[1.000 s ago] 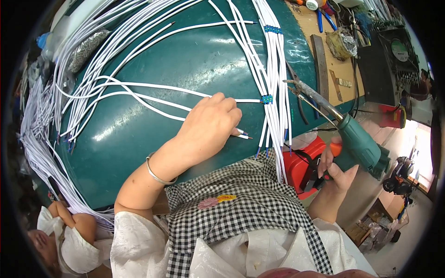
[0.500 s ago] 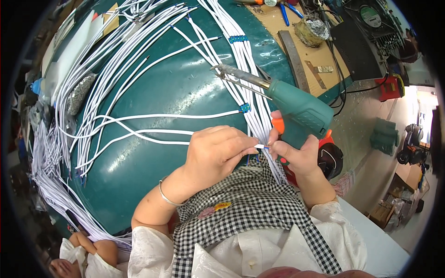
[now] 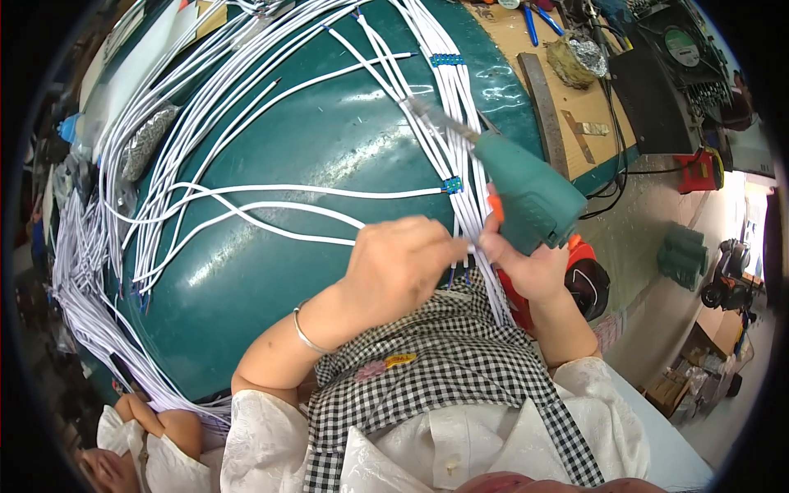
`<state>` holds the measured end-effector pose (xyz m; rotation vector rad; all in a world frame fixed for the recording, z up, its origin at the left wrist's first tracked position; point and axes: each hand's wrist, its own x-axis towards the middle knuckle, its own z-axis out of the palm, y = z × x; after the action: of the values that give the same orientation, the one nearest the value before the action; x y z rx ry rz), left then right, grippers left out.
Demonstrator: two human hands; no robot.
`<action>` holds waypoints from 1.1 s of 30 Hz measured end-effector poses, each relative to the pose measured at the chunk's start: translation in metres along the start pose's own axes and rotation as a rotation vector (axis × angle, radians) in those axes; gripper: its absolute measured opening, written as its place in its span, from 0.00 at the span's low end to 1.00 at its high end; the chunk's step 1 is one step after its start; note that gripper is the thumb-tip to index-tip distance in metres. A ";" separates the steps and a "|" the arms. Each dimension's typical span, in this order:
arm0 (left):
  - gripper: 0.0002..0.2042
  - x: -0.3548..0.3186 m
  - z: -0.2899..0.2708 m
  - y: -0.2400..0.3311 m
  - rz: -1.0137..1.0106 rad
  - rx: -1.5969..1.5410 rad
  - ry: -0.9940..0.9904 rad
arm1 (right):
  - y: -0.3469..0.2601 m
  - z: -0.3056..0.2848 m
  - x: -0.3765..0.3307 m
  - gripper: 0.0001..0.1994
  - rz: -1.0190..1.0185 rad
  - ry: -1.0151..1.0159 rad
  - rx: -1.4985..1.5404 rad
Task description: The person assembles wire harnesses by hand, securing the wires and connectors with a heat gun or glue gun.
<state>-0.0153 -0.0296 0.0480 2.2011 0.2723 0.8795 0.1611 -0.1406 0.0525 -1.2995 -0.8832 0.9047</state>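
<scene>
Left hand (image 3: 399,261), blurred, fingers seemingly pinched on a wire (image 3: 329,241); right hand (image 3: 536,273), fingers round a tool (image 3: 530,185) whose tip, if hot, could scorch wires (image 3: 448,90) beneath

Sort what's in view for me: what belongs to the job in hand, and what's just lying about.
In the job:
green gun-shaped tool, held in the right hand
white cables running to the left hand
blue-green connector block among the cables

Apparently just lying about:
blue-handled pliers
long metal bar
foil-topped lump
</scene>
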 end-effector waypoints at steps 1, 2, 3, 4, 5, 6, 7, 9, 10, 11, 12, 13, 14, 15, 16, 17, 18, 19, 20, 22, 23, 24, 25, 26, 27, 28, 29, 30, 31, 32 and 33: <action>0.11 0.001 -0.002 -0.006 -0.049 0.073 0.032 | 0.004 -0.005 0.002 0.27 -0.119 0.015 -0.179; 0.10 0.002 -0.002 -0.013 -0.098 0.145 0.064 | -0.003 -0.006 0.000 0.26 0.021 0.112 -0.068; 0.07 0.003 -0.002 -0.020 -0.158 0.149 0.122 | -0.009 -0.010 0.002 0.27 0.010 0.113 -0.019; 0.07 0.003 -0.002 -0.026 -0.168 0.156 0.130 | -0.013 -0.017 0.002 0.28 0.000 0.115 0.026; 0.07 0.002 -0.002 -0.031 -0.240 0.151 0.158 | -0.013 -0.024 -0.002 0.29 -0.022 0.120 0.049; 0.06 0.004 0.001 -0.035 -0.306 0.136 0.181 | -0.014 -0.033 -0.008 0.30 -0.045 0.134 0.068; 0.06 0.006 0.005 -0.035 -0.348 0.137 0.208 | -0.016 -0.039 -0.014 0.32 -0.026 0.166 0.040; 0.06 0.007 0.012 -0.040 -0.362 0.141 0.209 | -0.019 -0.058 -0.030 0.33 -0.001 0.131 0.049; 0.06 0.006 0.015 -0.042 -0.373 0.145 0.211 | -0.020 -0.062 -0.036 0.33 0.020 0.098 0.056; 0.06 0.006 0.017 -0.043 -0.380 0.146 0.215 | -0.024 -0.061 -0.041 0.34 0.056 0.110 0.061; 0.06 0.006 0.018 -0.043 -0.382 0.142 0.229 | -0.025 -0.062 -0.045 0.34 0.061 0.104 0.058; 0.06 0.006 0.020 -0.044 -0.384 0.138 0.243 | -0.026 -0.067 -0.049 0.34 0.078 0.089 0.052; 0.06 0.006 0.020 -0.044 -0.389 0.137 0.248 | -0.027 -0.073 -0.054 0.35 0.094 0.075 0.045; 0.06 0.006 0.021 -0.044 -0.373 0.149 0.251 | -0.025 -0.083 -0.058 0.35 0.107 0.018 0.083; 0.06 0.006 0.021 -0.044 -0.356 0.162 0.255 | -0.025 -0.089 -0.062 0.35 0.110 0.013 0.079; 0.06 0.006 0.021 -0.043 -0.360 0.161 0.259 | -0.026 -0.094 -0.064 0.35 0.122 -0.005 0.066; 0.07 0.006 0.022 -0.043 -0.340 0.185 0.260 | -0.026 -0.095 -0.066 0.35 0.132 -0.019 0.055; 0.07 0.006 0.023 -0.043 -0.320 0.209 0.262 | -0.026 -0.096 -0.068 0.35 0.133 -0.019 0.053; 0.07 0.005 0.024 -0.044 -0.321 0.208 0.263 | -0.026 -0.097 -0.070 0.34 0.145 -0.014 0.043; 0.06 0.004 0.025 -0.044 -0.302 0.229 0.277 | -0.027 -0.098 -0.071 0.34 0.160 -0.013 0.027; 0.06 0.004 0.026 -0.044 -0.304 0.227 0.281 | -0.028 -0.100 -0.071 0.33 0.168 -0.027 0.008; 0.06 0.004 0.026 -0.044 -0.294 0.257 0.276 | -0.029 -0.101 -0.071 0.33 0.176 -0.041 -0.010; 0.06 0.004 0.027 -0.045 -0.283 0.287 0.271 | -0.030 -0.101 -0.071 0.33 0.177 -0.043 -0.014; 0.06 0.004 0.028 -0.045 -0.285 0.285 0.275 | -0.032 -0.100 -0.071 0.32 0.200 -0.037 -0.033; 0.06 0.003 0.029 -0.045 -0.280 0.292 0.270 | -0.034 -0.099 -0.071 0.32 0.222 -0.031 -0.051; 0.06 0.003 0.029 -0.046 -0.274 0.299 0.266 | -0.034 -0.099 -0.071 0.32 0.222 -0.033 -0.053; 0.06 0.003 0.029 -0.045 -0.276 0.299 0.269 | -0.033 -0.100 -0.072 0.31 0.226 -0.028 -0.094; 0.06 0.003 0.029 -0.044 -0.266 0.326 0.259 | -0.033 -0.100 -0.072 0.30 0.230 -0.022 -0.135; 0.06 0.004 0.029 -0.043 -0.255 0.354 0.249 | -0.033 -0.100 -0.072 0.30 0.231 -0.023 -0.138; 0.06 0.003 0.029 -0.043 -0.257 0.353 0.251 | -0.033 -0.100 -0.071 0.29 0.246 -0.036 -0.158; 0.06 0.003 0.029 -0.043 -0.251 0.359 0.247 | -0.034 -0.099 -0.070 0.29 0.260 -0.049 -0.176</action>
<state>0.0096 -0.0139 0.0047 2.3082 0.8657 1.0207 0.2260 -0.2461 0.0770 -1.5762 -0.8596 1.0837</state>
